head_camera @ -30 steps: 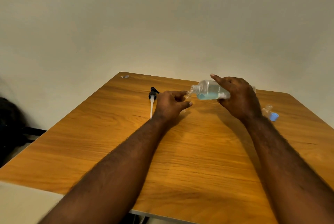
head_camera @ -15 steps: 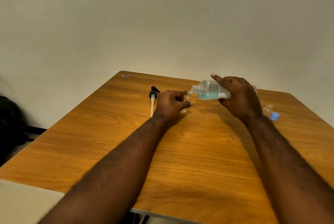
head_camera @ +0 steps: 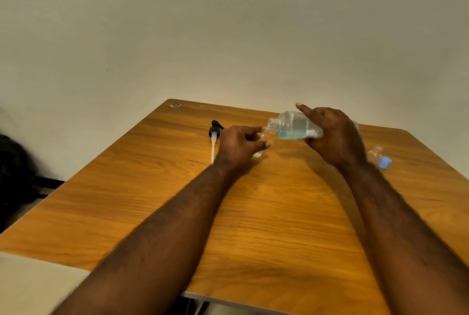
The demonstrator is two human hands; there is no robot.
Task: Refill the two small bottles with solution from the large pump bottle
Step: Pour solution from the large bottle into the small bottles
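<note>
My right hand (head_camera: 335, 140) grips the large clear bottle (head_camera: 291, 126), which is tipped on its side with blue solution pooled along its lower wall. Its open threaded neck points left and meets the mouth of a small clear bottle (head_camera: 264, 135). My left hand (head_camera: 238, 147) holds that small bottle upright on the wooden table (head_camera: 279, 213), fingers wrapped around it so most of it is hidden. A second small clear bottle (head_camera: 375, 154) stands uncapped at the right, behind my right wrist, with a blue cap (head_camera: 385, 162) lying beside it.
The black pump head with its white dip tube (head_camera: 214, 140) lies on the table left of my left hand. A small scrap (head_camera: 175, 105) sits near the far left corner. A wall rises behind the table, and dark objects lie off the left edge.
The large bottle's neck has moved slightly toward the small bottle's mouth. Both hands stay almost where they were.
</note>
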